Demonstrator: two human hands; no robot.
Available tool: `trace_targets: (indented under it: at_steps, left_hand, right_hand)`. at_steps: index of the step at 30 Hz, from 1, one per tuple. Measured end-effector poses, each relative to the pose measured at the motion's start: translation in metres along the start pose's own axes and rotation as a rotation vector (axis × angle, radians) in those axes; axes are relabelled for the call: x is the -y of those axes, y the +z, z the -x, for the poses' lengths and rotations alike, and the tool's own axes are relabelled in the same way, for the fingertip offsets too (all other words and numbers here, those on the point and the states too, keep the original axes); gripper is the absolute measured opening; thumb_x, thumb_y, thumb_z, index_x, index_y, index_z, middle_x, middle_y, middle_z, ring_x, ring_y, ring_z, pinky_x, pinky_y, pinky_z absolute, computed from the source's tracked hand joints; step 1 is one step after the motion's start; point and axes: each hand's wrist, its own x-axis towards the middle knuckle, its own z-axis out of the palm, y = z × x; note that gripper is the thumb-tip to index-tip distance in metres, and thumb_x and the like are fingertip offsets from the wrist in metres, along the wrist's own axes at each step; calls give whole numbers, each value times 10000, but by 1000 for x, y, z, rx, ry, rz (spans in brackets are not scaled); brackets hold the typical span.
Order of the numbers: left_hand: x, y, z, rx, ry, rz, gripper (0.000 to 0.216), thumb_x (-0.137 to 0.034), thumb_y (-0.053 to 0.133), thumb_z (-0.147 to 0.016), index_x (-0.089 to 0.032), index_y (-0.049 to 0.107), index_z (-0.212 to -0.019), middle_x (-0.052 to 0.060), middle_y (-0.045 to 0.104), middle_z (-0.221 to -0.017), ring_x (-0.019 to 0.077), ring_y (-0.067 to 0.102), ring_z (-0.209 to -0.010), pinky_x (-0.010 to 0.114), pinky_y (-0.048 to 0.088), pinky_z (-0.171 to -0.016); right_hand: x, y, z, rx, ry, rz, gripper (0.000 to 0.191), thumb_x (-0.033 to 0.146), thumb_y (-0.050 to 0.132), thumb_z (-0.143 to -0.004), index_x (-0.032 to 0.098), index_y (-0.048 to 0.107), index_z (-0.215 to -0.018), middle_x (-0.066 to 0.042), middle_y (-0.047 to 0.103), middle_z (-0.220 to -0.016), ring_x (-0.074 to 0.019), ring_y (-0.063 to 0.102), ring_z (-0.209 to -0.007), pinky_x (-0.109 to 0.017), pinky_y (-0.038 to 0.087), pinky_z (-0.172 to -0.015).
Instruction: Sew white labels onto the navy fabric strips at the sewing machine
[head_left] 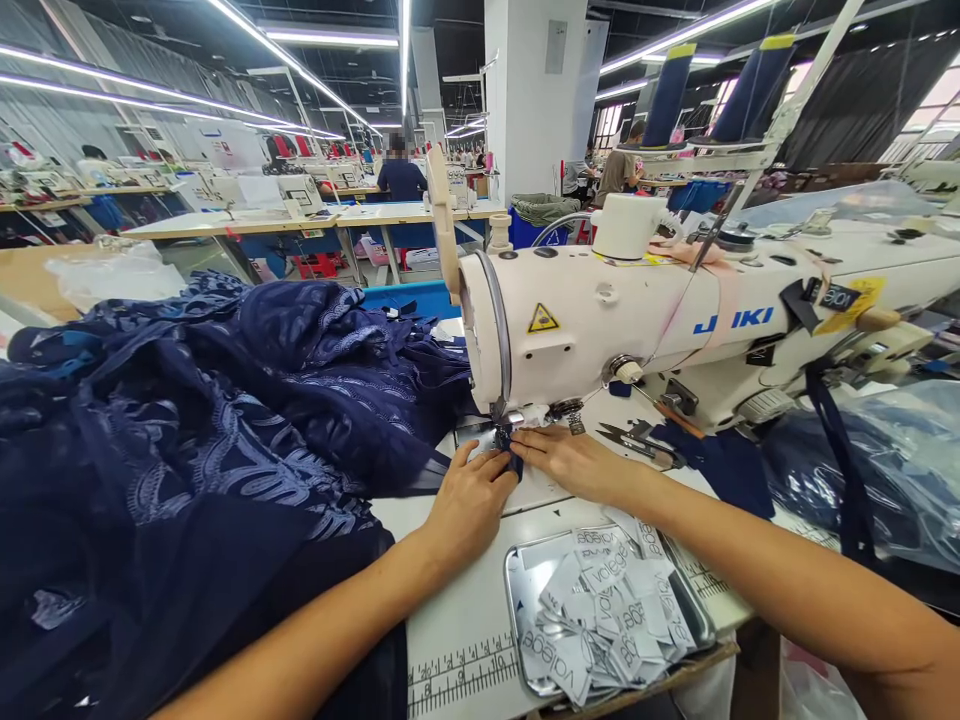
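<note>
Under the needle area of a white sewing machine (555, 320), a small strip of navy fabric (516, 462) lies on the machine bed. My left hand (471, 495) is at its left side, fingers bent and pressed down on the strip. From the right, my right hand (566, 460) holds the strip's edge under close-set fingertips. The fingers partly hide the fabric and the presser foot. Left of my hands spreads a big heap of navy embroidered garments (285, 400). In front of my right forearm, a metal tray (514, 590) bears many white printed labels (607, 610).
Thread snips (637, 440) and a brown-handled tool (679, 418) lie right of the needle. Plastic-wrapped dark goods (885, 470) are farther right. Two navy thread cones (670, 95) stand above the machine. Behind are worktables (247, 225), a pillar (529, 110) and seated people.
</note>
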Motion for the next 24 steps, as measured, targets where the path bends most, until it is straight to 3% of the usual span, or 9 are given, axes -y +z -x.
trace_targets:
  at_steps: [16, 24]
  left_hand:
    - [-6, 5, -8, -41, -42, -95, 183, -57, 460, -775, -153, 611, -813, 72, 676, -918, 195, 610, -833, 415, 365, -861]
    - [-9, 6, -13, -71, -57, -159, 189, -46, 448, -780, -153, 604, -770, 59, 684, -874, 206, 607, -780, 410, 361, -775]
  right_hand:
    - [-5, 3, 1, 25, 64, -46, 495, -14, 382, -763, 123, 480, -1228, -124, 489, -1264, -211, 536, -1054, -286, 536, -684]
    - [-5, -5, -3, 70, 84, -8, 455, -2, 406, -776, 104, 492, -1211, -111, 532, -1219, -218, 549, -1013, -325, 507, -784]
